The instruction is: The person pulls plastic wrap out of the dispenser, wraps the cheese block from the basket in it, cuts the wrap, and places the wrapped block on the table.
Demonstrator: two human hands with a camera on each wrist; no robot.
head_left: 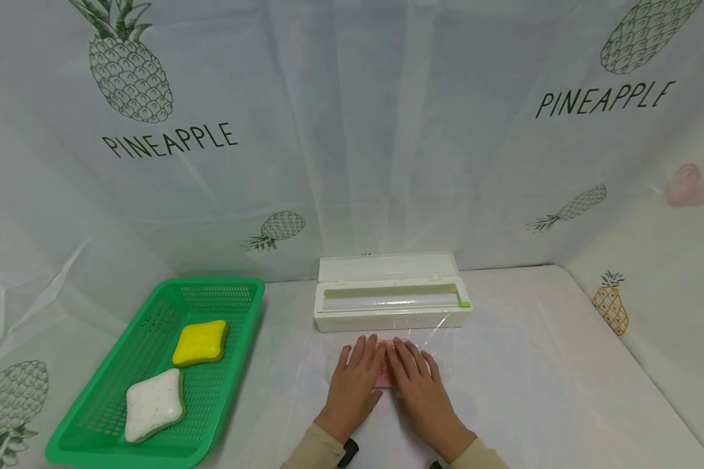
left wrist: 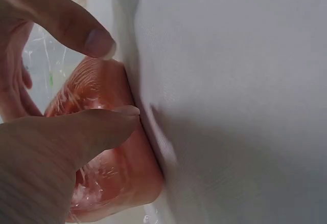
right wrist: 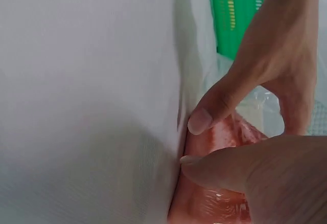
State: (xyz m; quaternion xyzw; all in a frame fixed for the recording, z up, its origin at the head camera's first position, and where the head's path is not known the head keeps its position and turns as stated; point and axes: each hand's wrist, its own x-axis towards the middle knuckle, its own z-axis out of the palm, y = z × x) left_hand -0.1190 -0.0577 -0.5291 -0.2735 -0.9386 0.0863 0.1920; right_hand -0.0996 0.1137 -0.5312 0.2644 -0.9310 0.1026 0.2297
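A pink soap-like block (head_left: 385, 378) lies on the table between the two hands, with clear cling film (head_left: 437, 339) over it. Straight fingers of the left hand (head_left: 353, 384) rest over its left part, and those of the right hand (head_left: 424, 394) over its right part. In the left wrist view both thumbs touch the near side of the pink block (left wrist: 140, 178), where wrinkled film shines on its top. The film runs back to a white cling film dispenser (head_left: 387, 322) with its lid up. Fingers and film hide much of the block.
A green basket (head_left: 234, 384) stands at the left, holding a yellow soap-like block (head_left: 201, 342) and a white speckled one (head_left: 154, 405). The dispenser has a green slider (head_left: 465, 304) at its right end. A pineapple-print curtain (head_left: 375, 163) hangs behind the table (head_left: 540, 365).
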